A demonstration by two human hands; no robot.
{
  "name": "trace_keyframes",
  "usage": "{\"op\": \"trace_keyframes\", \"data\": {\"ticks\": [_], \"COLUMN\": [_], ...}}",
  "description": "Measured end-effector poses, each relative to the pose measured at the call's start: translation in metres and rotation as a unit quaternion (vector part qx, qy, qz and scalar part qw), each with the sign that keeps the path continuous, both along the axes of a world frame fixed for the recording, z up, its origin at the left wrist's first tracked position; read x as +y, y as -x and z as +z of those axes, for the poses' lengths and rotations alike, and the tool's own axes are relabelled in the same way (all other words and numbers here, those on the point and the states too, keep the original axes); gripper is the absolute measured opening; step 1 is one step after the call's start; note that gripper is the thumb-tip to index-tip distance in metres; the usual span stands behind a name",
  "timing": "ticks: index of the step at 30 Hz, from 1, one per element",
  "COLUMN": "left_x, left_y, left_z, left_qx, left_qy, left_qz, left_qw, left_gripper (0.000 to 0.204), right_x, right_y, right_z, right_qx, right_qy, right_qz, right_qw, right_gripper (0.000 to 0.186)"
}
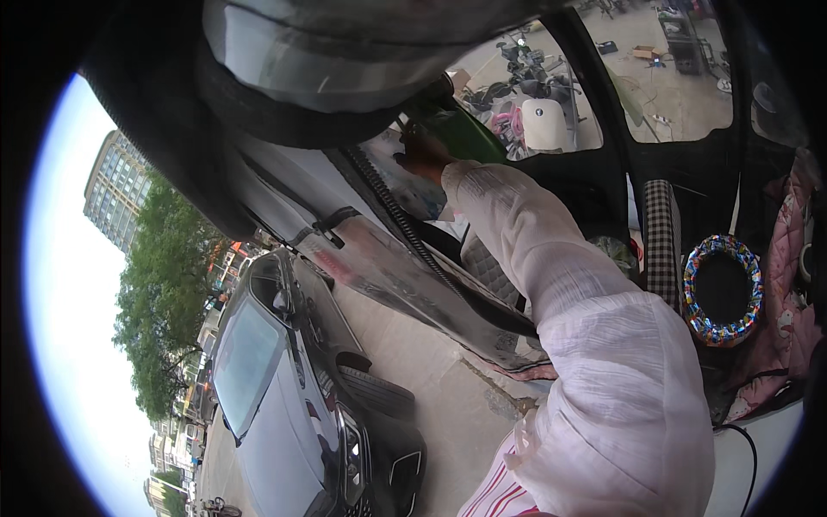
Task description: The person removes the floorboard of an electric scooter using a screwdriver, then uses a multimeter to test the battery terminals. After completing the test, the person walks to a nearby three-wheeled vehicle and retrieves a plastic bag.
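My right arm, in a loose white sleeve (594,327), reaches up and forward into a fabric-covered vehicle cabin. At its end my right hand (422,159) is in shadow, its fingers bent beside a pale, glossy panel (392,168). What the fingers hold, if anything, is too dark to make out. Just beyond the hand is a dark green surface (461,129). Below the wrist, a grey quilted pad (489,263) shows partly behind the sleeve. A clear plastic side flap with a zipper (396,207) hangs open to the left of my arm. My left hand is out of sight.
A black car (293,388) stands on the pavement at the left. Inside the cabin at right are a colourful ring-shaped cushion (724,338), a checked cushion (660,241) and pink quilted cloth (786,284). Scooters (530,77) show through the windows. A dark rounded cover (301,112) overhangs the top.
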State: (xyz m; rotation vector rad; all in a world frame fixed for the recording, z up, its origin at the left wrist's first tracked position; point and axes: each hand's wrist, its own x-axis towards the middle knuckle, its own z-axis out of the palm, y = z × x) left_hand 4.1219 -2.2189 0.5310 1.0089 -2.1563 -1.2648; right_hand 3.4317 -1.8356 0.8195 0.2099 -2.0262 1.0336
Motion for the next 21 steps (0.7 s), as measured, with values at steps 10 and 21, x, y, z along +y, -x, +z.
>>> {"op": "trace_keyframes", "data": {"ticks": [10,21], "left_x": [0.027,0.04], "left_y": [0.041,0.055], "left_z": [-0.04,-0.014], "left_qx": [0.073,0.003], "left_qy": [-0.03,0.018], "left_qz": [0.067,0.087], "left_qw": [0.995,0.996], "left_gripper": [0.026,0.027], "right_x": [-0.098,-0.05], "right_y": [0.078,0.103], "right_z": [0.046,0.048], "right_qx": [-0.106,-0.101], "right_qy": [-0.094,-0.129], "right_qz": [0.019,-0.01], "right_qw": [0.99,0.986], "right_gripper": [0.045,0.043]}}
